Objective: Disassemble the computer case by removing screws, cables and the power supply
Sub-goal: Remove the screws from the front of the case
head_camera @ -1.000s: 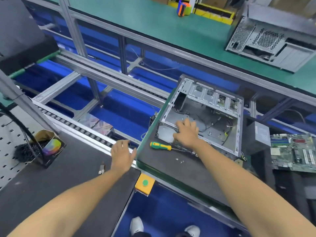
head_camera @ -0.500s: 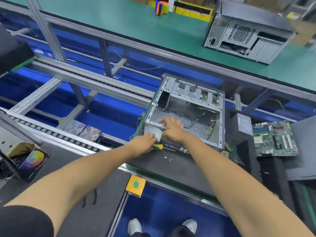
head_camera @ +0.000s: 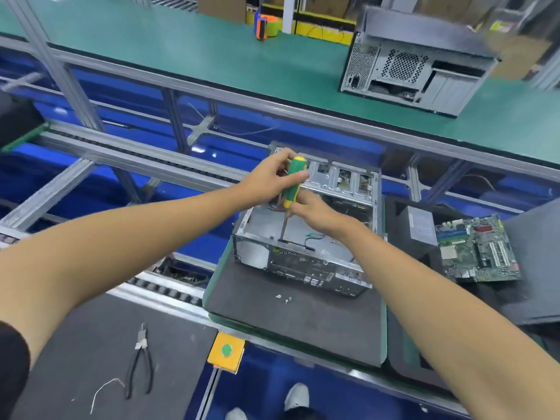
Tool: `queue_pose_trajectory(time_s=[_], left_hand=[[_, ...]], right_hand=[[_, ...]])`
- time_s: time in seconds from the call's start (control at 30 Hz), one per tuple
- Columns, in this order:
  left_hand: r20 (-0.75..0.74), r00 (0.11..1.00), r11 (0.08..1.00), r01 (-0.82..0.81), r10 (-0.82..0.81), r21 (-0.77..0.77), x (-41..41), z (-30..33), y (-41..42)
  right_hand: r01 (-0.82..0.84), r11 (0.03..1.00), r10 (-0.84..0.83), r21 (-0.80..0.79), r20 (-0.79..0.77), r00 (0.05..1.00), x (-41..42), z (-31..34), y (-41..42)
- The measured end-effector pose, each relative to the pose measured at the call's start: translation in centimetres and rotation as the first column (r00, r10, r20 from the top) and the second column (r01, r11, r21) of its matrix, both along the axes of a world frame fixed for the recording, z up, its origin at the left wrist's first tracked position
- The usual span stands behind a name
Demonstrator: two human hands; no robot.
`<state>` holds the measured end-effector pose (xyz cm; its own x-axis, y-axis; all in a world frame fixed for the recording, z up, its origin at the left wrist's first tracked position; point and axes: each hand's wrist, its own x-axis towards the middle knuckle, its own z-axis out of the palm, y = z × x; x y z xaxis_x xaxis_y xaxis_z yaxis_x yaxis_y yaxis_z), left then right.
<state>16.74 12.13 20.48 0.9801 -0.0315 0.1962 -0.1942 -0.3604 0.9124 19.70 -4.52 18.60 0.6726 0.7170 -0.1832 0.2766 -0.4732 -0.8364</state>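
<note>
Bare forearms, a black short sleeve [head_camera: 12,368], and white shoes [head_camera: 297,397].

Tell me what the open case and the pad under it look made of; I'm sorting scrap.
Computer case: bare sheet metal, probably steel, judging by its silvery sheen and punched holes. Pad: dark grey, matte, likely foam or rubber matting; it shows no reflections.

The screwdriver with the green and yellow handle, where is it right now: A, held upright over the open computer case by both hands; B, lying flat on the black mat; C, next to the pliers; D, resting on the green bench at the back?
A: the left hand grips the top of the screwdriver handle and the right hand holds its lower end, with the shaft pointing down into the computer case.
</note>
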Motion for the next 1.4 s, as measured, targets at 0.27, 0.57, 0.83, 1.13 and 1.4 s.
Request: queue_pose_trajectory(time_s=[0.27, 0.57, 0.83, 1.13, 1.4], left_hand=[[-0.021, 0.979, 0.968, -0.202, 0.201, -0.146, 4.5, -0.8, -4.6], [-0.203, 0.936, 0.868, -0.343, 0.286, -0.358, 4.3, -3.0, -7.4], [-0.599, 0.777, 0.566, -0.409, -0.195, -0.715, -3.0, -5.2, -5.5], [-0.68, 0.721, 0.721, -0.541, 0.134, -0.433, -7.6, -7.6, -5.0], [-0.443, 0.865, 0.915, -0.351, 0.236, -0.198, -14.4, -12.8, -7.0]], right_hand=[[0.261, 0.964, -0.267, 0.056, 0.19, 0.945, 5.8, -2.0, -2.8], [0.227, 0.972, -0.233, 0.066, 0.418, 0.878, 8.4, -2.9, -4.6], [-0.174, 0.951, 0.306, -0.254, 0.727, 0.615, 5.1, -4.9, -3.2], [-0.071, 0.997, 0.08, -0.038, 0.397, 0.914, 2.8, -5.6, -3.6], [-0.071, 0.963, 0.088, -0.258, 0.053, 0.995, -0.3, -8.4, -7.6]])
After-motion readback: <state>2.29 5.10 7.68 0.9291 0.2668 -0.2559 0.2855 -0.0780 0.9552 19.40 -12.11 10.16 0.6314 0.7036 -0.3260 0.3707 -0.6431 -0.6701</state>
